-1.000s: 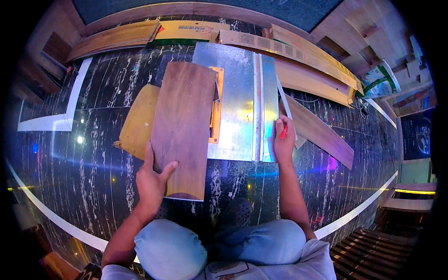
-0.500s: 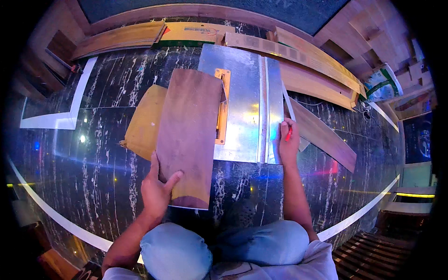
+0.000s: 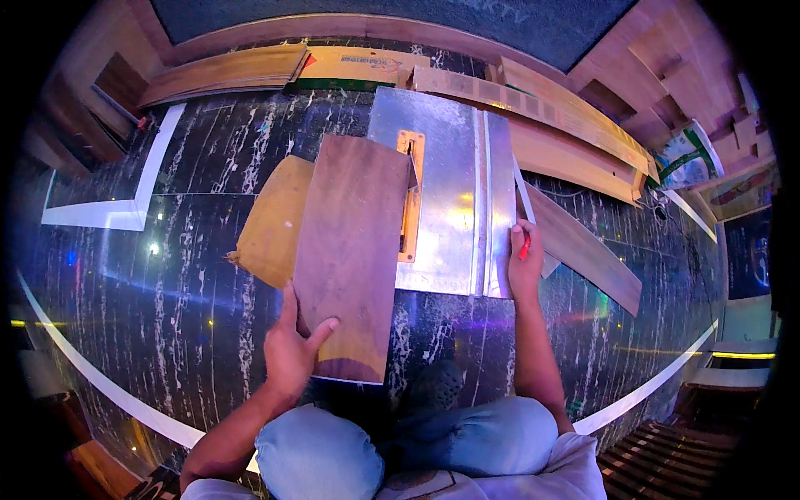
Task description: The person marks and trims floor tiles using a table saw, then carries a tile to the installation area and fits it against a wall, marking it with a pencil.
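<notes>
My left hand (image 3: 292,346) grips the lower left edge of a brown wood-look plank (image 3: 350,246), thumb on its top. The plank lies over part of a metal saw table (image 3: 442,192), beside an orange slotted insert (image 3: 408,233) in it. A yellow sack or sheet (image 3: 267,221) lies under or beside the plank's left side. At the table's right edge, my right hand (image 3: 523,267) is closed on a slim red object (image 3: 525,245), possibly a pencil. A pale thin strip (image 3: 523,196) runs along that edge, just beyond my fingers.
Long planks (image 3: 217,73) and cardboard packaging (image 3: 571,133) line the far side. A loose plank (image 3: 592,258) lies angled at right. A green-and-white bag (image 3: 683,154) sits at far right, wooden boards (image 3: 117,96) at far left, on dark marbled flooring (image 3: 208,308).
The whole scene, both hands included, has shifted slightly right and down in the picture. My grips and the plank's place on the table look much the same.
</notes>
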Action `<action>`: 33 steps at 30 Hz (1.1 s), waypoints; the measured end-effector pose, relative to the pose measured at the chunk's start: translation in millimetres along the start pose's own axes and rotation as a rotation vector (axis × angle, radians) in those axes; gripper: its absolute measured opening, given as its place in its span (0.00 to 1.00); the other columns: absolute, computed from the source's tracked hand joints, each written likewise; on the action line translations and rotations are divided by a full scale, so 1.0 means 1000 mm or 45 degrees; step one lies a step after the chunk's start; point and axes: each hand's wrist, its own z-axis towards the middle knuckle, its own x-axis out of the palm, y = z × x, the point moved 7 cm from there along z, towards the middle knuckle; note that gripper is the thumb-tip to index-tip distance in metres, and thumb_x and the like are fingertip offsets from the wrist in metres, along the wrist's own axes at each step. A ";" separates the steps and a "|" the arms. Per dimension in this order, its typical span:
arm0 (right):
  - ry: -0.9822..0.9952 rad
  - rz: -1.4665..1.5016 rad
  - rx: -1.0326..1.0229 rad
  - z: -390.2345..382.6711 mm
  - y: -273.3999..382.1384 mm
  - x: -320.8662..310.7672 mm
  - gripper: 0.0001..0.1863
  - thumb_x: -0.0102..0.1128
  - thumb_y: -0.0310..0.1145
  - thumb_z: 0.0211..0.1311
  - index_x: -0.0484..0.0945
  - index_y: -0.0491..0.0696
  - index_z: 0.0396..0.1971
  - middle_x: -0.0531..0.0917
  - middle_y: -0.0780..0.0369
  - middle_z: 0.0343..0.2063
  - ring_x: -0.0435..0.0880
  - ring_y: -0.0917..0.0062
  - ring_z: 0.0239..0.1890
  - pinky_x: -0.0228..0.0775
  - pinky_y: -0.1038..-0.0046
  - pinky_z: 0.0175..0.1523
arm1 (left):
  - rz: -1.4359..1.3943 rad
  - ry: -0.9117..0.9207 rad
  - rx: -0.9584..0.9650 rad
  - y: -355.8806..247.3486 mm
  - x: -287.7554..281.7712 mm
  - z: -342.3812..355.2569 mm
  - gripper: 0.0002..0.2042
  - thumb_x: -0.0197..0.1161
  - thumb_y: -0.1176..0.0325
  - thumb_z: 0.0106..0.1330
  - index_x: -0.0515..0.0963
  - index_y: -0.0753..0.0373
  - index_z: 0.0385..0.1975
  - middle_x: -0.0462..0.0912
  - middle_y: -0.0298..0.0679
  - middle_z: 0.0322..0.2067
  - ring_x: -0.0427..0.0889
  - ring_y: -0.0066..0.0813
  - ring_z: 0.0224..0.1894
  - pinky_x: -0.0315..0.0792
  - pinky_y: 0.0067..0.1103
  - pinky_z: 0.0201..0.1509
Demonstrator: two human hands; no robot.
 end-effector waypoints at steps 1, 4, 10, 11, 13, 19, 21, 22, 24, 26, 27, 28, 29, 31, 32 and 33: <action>-0.003 -0.001 -0.015 -0.001 0.002 0.000 0.18 0.54 0.41 0.79 0.77 0.40 0.51 0.83 0.58 0.42 0.79 0.75 0.47 0.69 0.72 0.58 | 0.007 -0.011 0.027 0.002 -0.001 -0.001 0.47 0.78 0.57 0.58 0.60 0.70 0.73 0.85 0.53 0.31 0.85 0.39 0.28 0.79 0.29 0.37; -0.014 -0.028 -0.065 -0.002 0.005 -0.005 0.17 0.54 0.41 0.79 0.77 0.40 0.52 0.83 0.58 0.43 0.79 0.74 0.48 0.69 0.72 0.58 | -0.045 -0.015 0.047 0.003 -0.003 -0.003 0.45 0.78 0.59 0.59 0.61 0.70 0.73 0.85 0.52 0.32 0.85 0.34 0.30 0.79 0.29 0.39; 0.000 -0.146 -0.077 -0.017 0.107 -0.041 0.19 0.46 0.39 0.81 0.76 0.42 0.58 0.81 0.55 0.54 0.79 0.68 0.58 0.66 0.70 0.65 | -0.513 -0.121 -0.017 0.044 -0.019 0.003 0.33 0.74 0.68 0.63 0.70 0.71 0.67 0.87 0.48 0.45 0.85 0.27 0.45 0.79 0.25 0.50; 0.030 -0.149 -0.175 -0.020 0.129 -0.044 0.20 0.45 0.39 0.81 0.76 0.43 0.59 0.80 0.54 0.57 0.78 0.67 0.60 0.66 0.69 0.65 | -0.547 -0.126 -0.045 0.057 -0.028 0.005 0.32 0.74 0.69 0.63 0.71 0.71 0.66 0.87 0.47 0.47 0.84 0.27 0.47 0.78 0.24 0.51; 0.221 -0.039 -0.275 -0.024 0.161 -0.042 0.20 0.44 0.39 0.80 0.77 0.43 0.60 0.80 0.54 0.58 0.78 0.66 0.61 0.65 0.66 0.67 | -0.554 -0.159 -0.153 0.062 -0.049 0.014 0.30 0.73 0.70 0.63 0.72 0.72 0.65 0.87 0.46 0.49 0.84 0.28 0.48 0.78 0.24 0.52; 1.377 0.772 0.430 -0.073 0.233 0.085 0.32 0.47 0.49 0.81 0.60 0.42 0.72 0.77 0.56 0.61 0.80 0.75 0.58 0.79 0.75 0.42 | -0.449 -0.145 0.164 0.038 -0.140 0.083 0.29 0.76 0.71 0.60 0.74 0.71 0.62 0.87 0.43 0.45 0.84 0.27 0.46 0.79 0.24 0.49; 1.158 0.854 0.414 -0.067 0.265 0.124 0.31 0.55 0.49 0.77 0.71 0.36 0.63 0.84 0.58 0.47 0.82 0.79 0.49 0.74 0.75 0.45 | -0.345 -0.246 0.414 0.036 -0.174 0.105 0.27 0.77 0.70 0.59 0.78 0.69 0.58 0.88 0.38 0.40 0.84 0.24 0.43 0.78 0.23 0.46; 1.058 0.951 0.461 -0.067 0.274 0.143 0.28 0.57 0.49 0.76 0.74 0.36 0.57 0.83 0.60 0.43 0.81 0.80 0.47 0.73 0.74 0.45 | -0.226 -0.197 0.427 0.031 -0.185 0.113 0.26 0.77 0.69 0.58 0.79 0.68 0.57 0.88 0.38 0.41 0.84 0.24 0.42 0.78 0.24 0.45; 0.868 1.139 0.541 -0.057 0.294 0.176 0.25 0.60 0.48 0.74 0.80 0.36 0.47 0.82 0.64 0.35 0.79 0.83 0.41 0.71 0.73 0.46 | 0.012 -0.118 0.446 0.018 -0.213 0.135 0.25 0.78 0.66 0.56 0.81 0.67 0.54 0.88 0.38 0.42 0.83 0.23 0.41 0.78 0.25 0.44; 0.794 1.168 0.610 -0.053 0.312 0.192 0.23 0.62 0.47 0.73 0.81 0.37 0.40 0.81 0.66 0.32 0.76 0.84 0.39 0.69 0.72 0.46 | 0.381 -0.224 0.578 0.003 -0.246 0.164 0.21 0.77 0.62 0.59 0.82 0.66 0.49 0.87 0.42 0.41 0.84 0.30 0.38 0.78 0.28 0.43; 0.747 1.178 0.658 -0.054 0.309 0.205 0.22 0.62 0.46 0.73 0.81 0.38 0.38 0.80 0.66 0.32 0.75 0.84 0.38 0.69 0.72 0.46 | 0.561 -0.300 0.622 -0.018 -0.254 0.172 0.20 0.75 0.62 0.60 0.82 0.67 0.48 0.86 0.43 0.40 0.84 0.33 0.36 0.78 0.28 0.42; 0.691 1.185 0.692 -0.052 0.309 0.213 0.21 0.62 0.45 0.73 0.81 0.38 0.36 0.80 0.66 0.32 0.75 0.84 0.37 0.68 0.72 0.45 | 0.733 -0.383 0.683 -0.036 -0.256 0.176 0.19 0.74 0.61 0.62 0.82 0.67 0.48 0.86 0.44 0.39 0.84 0.36 0.35 0.77 0.29 0.41; 0.630 1.202 0.717 -0.049 0.299 0.229 0.20 0.62 0.44 0.73 0.81 0.38 0.37 0.80 0.66 0.32 0.75 0.84 0.37 0.68 0.72 0.46 | 0.569 -0.531 0.790 -0.049 -0.255 0.170 0.18 0.72 0.61 0.64 0.82 0.67 0.47 0.86 0.44 0.36 0.84 0.38 0.34 0.77 0.29 0.41; 0.522 1.250 0.813 -0.047 0.282 0.253 0.16 0.61 0.41 0.73 0.81 0.41 0.39 0.81 0.66 0.34 0.75 0.85 0.36 0.66 0.75 0.42 | 0.232 -0.806 0.969 -0.065 -0.238 0.146 0.15 0.68 0.62 0.68 0.83 0.68 0.44 0.85 0.44 0.31 0.84 0.43 0.32 0.77 0.30 0.40; 0.471 1.290 0.869 -0.042 0.279 0.261 0.13 0.62 0.39 0.73 0.80 0.43 0.41 0.82 0.65 0.35 0.74 0.86 0.34 0.64 0.78 0.39 | 0.099 -0.764 0.805 -0.035 -0.214 0.145 0.14 0.67 0.62 0.69 0.83 0.69 0.43 0.85 0.43 0.30 0.83 0.40 0.31 0.77 0.29 0.39; 0.419 1.333 0.917 -0.038 0.277 0.269 0.10 0.62 0.37 0.73 0.80 0.46 0.43 0.82 0.65 0.36 0.74 0.87 0.32 0.62 0.81 0.35 | -0.030 -0.722 0.645 -0.004 -0.185 0.140 0.14 0.65 0.61 0.71 0.84 0.69 0.41 0.86 0.42 0.28 0.83 0.37 0.30 0.77 0.29 0.38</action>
